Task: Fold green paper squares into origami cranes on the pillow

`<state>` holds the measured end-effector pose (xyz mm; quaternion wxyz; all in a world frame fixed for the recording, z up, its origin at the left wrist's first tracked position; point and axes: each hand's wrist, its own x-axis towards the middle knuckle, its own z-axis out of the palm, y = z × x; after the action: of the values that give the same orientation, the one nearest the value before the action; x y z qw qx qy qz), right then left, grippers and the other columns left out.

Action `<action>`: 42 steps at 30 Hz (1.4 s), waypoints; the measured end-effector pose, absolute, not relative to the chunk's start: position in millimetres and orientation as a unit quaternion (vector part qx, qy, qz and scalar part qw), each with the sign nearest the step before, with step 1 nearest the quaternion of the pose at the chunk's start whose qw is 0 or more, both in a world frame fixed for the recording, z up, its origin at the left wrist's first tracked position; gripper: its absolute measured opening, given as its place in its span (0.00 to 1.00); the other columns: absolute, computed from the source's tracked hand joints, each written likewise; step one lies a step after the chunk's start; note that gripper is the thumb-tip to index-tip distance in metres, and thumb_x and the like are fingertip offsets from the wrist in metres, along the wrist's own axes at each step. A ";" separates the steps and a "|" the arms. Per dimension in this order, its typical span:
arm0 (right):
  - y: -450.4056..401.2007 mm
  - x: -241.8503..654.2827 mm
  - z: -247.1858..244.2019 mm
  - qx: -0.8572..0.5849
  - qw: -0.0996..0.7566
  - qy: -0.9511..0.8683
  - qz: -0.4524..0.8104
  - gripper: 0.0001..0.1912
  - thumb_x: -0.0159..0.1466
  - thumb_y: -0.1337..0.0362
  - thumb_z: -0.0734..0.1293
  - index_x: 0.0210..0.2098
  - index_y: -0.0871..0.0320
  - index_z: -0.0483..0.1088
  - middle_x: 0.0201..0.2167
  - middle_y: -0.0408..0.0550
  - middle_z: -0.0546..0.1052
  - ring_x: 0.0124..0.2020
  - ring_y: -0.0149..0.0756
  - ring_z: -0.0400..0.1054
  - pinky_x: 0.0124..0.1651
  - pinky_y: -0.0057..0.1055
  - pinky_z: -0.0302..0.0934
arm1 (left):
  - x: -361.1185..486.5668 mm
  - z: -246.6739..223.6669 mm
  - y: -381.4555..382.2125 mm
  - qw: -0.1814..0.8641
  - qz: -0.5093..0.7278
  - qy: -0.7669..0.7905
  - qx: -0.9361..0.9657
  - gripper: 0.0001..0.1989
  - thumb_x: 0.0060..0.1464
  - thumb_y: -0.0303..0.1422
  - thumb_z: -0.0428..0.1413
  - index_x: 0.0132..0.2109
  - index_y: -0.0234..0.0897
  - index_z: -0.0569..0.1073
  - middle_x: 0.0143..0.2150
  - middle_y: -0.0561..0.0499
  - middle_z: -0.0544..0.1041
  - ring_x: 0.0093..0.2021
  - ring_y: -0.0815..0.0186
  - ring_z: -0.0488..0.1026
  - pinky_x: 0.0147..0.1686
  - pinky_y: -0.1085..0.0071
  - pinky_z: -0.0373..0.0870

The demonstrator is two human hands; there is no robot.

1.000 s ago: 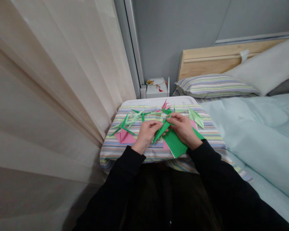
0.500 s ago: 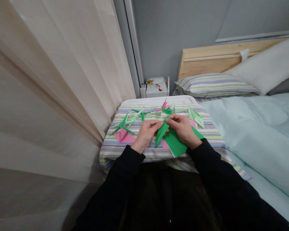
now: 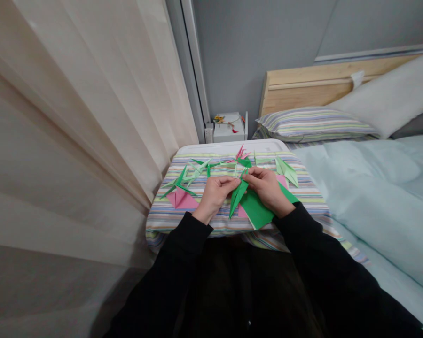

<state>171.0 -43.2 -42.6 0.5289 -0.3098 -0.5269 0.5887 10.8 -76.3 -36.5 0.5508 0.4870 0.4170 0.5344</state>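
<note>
A folded green paper piece hangs between my two hands, its long point slanting down toward me. My left hand pinches its upper left side with thumb and finger. My right hand pinches the top right of the same piece. Beneath my right hand lies a flat green paper sheet, partly over pink paper. Several folded paper cranes lie beyond and to the left, among them a dark green one, a light green one and a pink one.
Striped cloth covers a small white table. Folded pink paper is at the left, a light green folded piece at the right. Around stand a curtain, a bed and a small white cabinet.
The lower point of the held green piece has swung slightly right and toward me. Both hands keep nearly the same place and grip.
</note>
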 end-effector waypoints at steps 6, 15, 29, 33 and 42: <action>-43.6 168.2 -40.9 -0.326 0.533 -0.505 0.596 0.17 0.52 0.51 0.79 0.23 0.57 0.74 0.22 0.40 0.70 0.23 0.30 0.65 0.25 0.28 0.68 | 10.9 -36.3 -77.0 0.515 0.552 0.434 0.492 0.16 0.42 0.43 0.71 0.29 0.33 0.81 0.25 0.50 0.80 0.24 0.70 0.72 0.26 0.74 0.67; -45.0 169.6 -39.4 -0.311 0.489 -0.560 0.592 0.19 0.50 0.52 0.81 0.24 0.57 0.73 0.22 0.39 0.71 0.23 0.27 0.63 0.25 0.25 0.62 | 10.3 -35.9 -78.3 0.491 0.570 0.410 0.516 0.17 0.42 0.44 0.71 0.28 0.34 0.81 0.23 0.53 0.77 0.23 0.72 0.69 0.27 0.74 0.67; -41.6 169.6 -40.9 -0.337 0.553 -0.488 0.585 0.17 0.51 0.50 0.78 0.29 0.56 0.75 0.26 0.41 0.72 0.25 0.30 0.65 0.27 0.29 0.65 | 11.0 -35.0 -77.1 0.498 0.557 0.417 0.518 0.15 0.42 0.42 0.71 0.28 0.34 0.81 0.27 0.50 0.80 0.26 0.69 0.72 0.28 0.73 0.67; -39.8 170.3 -42.4 -0.334 0.558 -0.501 0.572 0.15 0.53 0.52 0.78 0.29 0.56 0.76 0.26 0.41 0.73 0.25 0.30 0.65 0.27 0.29 0.64 | 10.4 -33.8 -77.4 0.514 0.545 0.426 0.507 0.14 0.42 0.40 0.70 0.28 0.33 0.80 0.25 0.51 0.77 0.23 0.72 0.67 0.24 0.75 0.62; -41.0 169.4 -41.4 -0.332 0.554 -0.554 0.526 0.11 0.54 0.56 0.75 0.27 0.57 0.75 0.17 0.37 0.69 0.19 0.28 0.60 0.25 0.29 0.55 | 12.2 -34.9 -76.3 0.543 0.544 0.403 0.497 0.18 0.43 0.44 0.71 0.32 0.32 0.82 0.24 0.52 0.75 0.22 0.74 0.63 0.23 0.76 0.57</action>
<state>169.4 -41.0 -41.4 0.5536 -0.3322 -0.5539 0.5257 12.2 -76.3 -34.9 0.5427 0.4969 0.4031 0.5441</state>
